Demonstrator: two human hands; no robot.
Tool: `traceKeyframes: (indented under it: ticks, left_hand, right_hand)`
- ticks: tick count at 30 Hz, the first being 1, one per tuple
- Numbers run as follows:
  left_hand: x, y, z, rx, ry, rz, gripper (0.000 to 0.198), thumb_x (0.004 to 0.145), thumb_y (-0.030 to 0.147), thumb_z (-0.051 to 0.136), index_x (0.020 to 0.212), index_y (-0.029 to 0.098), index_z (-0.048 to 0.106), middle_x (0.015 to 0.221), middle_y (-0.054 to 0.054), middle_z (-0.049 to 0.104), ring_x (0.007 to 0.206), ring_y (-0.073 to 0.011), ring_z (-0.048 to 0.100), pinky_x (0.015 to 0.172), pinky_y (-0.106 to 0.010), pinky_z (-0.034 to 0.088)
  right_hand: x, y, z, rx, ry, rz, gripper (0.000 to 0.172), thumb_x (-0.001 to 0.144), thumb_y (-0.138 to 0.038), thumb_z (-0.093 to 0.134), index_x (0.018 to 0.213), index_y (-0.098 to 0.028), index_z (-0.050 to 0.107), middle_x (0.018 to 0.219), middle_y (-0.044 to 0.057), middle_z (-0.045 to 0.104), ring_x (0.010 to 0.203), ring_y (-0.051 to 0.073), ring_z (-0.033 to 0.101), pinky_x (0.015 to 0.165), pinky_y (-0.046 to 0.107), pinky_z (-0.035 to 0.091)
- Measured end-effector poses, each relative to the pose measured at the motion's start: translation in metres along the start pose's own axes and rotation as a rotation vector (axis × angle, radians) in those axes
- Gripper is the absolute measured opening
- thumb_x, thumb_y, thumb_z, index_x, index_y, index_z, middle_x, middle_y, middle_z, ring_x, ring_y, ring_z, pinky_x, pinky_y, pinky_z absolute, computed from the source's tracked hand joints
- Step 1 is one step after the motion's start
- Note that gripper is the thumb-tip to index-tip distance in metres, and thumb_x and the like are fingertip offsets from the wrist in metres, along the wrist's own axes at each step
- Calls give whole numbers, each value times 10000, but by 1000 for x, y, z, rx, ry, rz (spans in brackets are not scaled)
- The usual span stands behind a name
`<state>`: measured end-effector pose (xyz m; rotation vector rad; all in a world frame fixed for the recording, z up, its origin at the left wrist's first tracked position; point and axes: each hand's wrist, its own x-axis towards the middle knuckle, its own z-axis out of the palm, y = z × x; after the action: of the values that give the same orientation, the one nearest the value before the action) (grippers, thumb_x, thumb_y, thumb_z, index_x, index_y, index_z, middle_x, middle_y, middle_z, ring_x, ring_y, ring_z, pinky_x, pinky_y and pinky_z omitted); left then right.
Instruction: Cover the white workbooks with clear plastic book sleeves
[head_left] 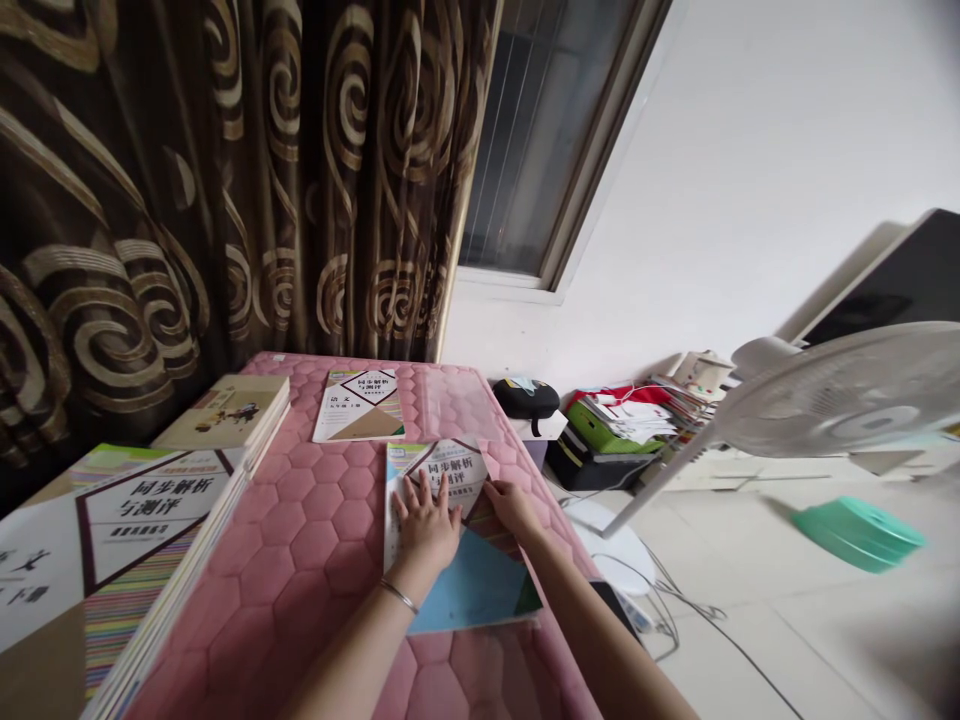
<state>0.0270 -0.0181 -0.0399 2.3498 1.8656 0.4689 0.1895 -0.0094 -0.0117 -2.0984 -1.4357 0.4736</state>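
A workbook (472,585) with a white, striped and blue cover lies on the pink quilted surface (315,590) in front of me. Across its cover my left hand (427,525) rests flat with the fingers spread, a thin bangle on the wrist. At the book's right edge, my right hand (514,512) has its fingers closed on the border; part of the grip is hidden. A glossy clear margin shows by the lower right corner. Just beyond lies a second workbook (360,405), beside a clear plastic sheet (461,405).
Stacked workbooks (150,530) and tan books (225,410) line the left side. A patterned curtain (337,180) hangs behind. To the right stand a white fan (847,400), a black case (525,398), a bin of papers (607,440) and a green stool (859,535); cables cross the floor.
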Motion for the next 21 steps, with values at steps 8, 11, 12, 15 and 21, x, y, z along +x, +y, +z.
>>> traceKeyframes:
  ticks: [8, 11, 12, 15, 21]
  left_hand:
    - [-2, -43, -31, -107, -39, -166, 525, 923, 132, 333, 1416, 184, 507, 1556, -187, 356, 1387, -387, 371, 1056, -583, 370]
    - [6, -60, -41, -259, -94, -243, 569, 868, 23, 350, 1385, 171, 532, 1362, -209, 550, 1227, -284, 552, 1015, -413, 435]
    - [9, -63, -43, -294, -109, -248, 568, 862, 13, 363, 1382, 166, 532, 1287, -199, 603, 1163, -246, 596, 980, -352, 455]
    - [17, -70, -45, -362, -140, -253, 535, 865, 30, 417, 1367, 174, 534, 1158, -147, 690, 1038, -188, 661, 849, -245, 493]
    - [19, -70, -43, -434, -127, -248, 514, 846, 22, 433, 1313, 201, 551, 1155, -87, 725, 1044, -160, 673, 827, -219, 503]
  right_hand:
    - [-3, 6, 7, -156, 9, 32, 225, 928, -292, 536, 818, -155, 676, 882, 114, 738, 849, 216, 693, 669, 249, 450]
    - [-3, 6, 8, -189, 14, 62, 203, 930, -310, 539, 884, -155, 662, 923, 118, 732, 892, 217, 692, 688, 250, 451]
    - [-2, 6, 8, -199, 11, 73, 200, 926, -314, 547, 894, -151, 659, 928, 122, 731, 898, 221, 693, 691, 254, 452]
    - [4, 5, 7, -219, -18, 101, 222, 917, -328, 569, 835, -141, 658, 891, 131, 733, 867, 229, 699, 679, 266, 454]
    - [8, 2, 4, -211, -67, 101, 275, 918, -357, 564, 766, -145, 655, 831, 132, 736, 799, 231, 701, 640, 274, 460]
